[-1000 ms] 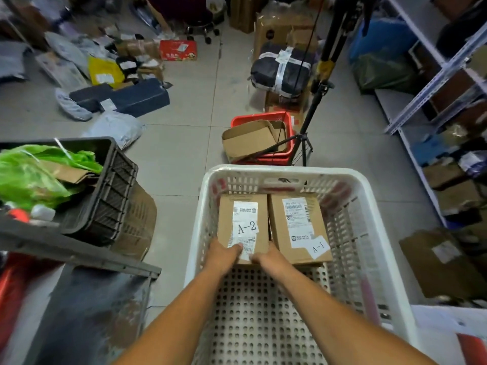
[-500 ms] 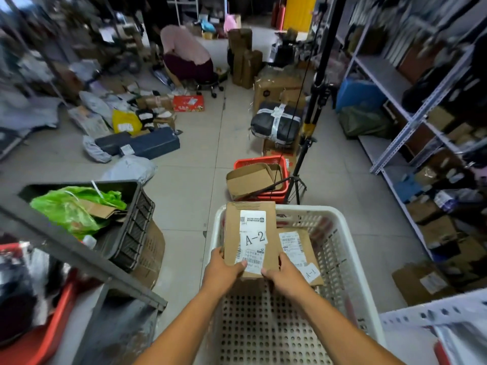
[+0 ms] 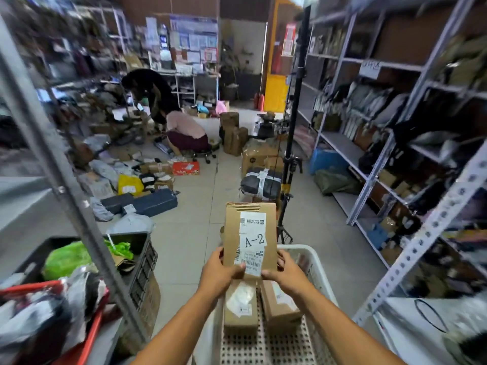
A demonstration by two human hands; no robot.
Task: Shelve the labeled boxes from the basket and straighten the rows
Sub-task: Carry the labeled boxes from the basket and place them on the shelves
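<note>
A cardboard box labeled A-2 [image 3: 250,233] is raised above the white basket [image 3: 313,262]. My left hand [image 3: 220,270] grips its lower left corner and my right hand [image 3: 286,272] grips its lower right corner, thumbs on the label side. Below, inside the basket, lie a box labeled A-1 [image 3: 241,309] and a second cardboard box [image 3: 280,304] beside it, partly hidden by my wrists.
Metal shelving with parcels [image 3: 395,143] runs along the right. A grey shelf post [image 3: 66,191] crosses the left foreground. A black crate with a green bag [image 3: 142,259] sits left of the basket. A black tripod pole [image 3: 293,133] stands ahead. Two people [image 3: 184,130] work among floor parcels.
Both hands have lifted the A-2 box up out of the basket, and the view has tilted upward toward the room and shelves. The A-1 box stays in the basket.
</note>
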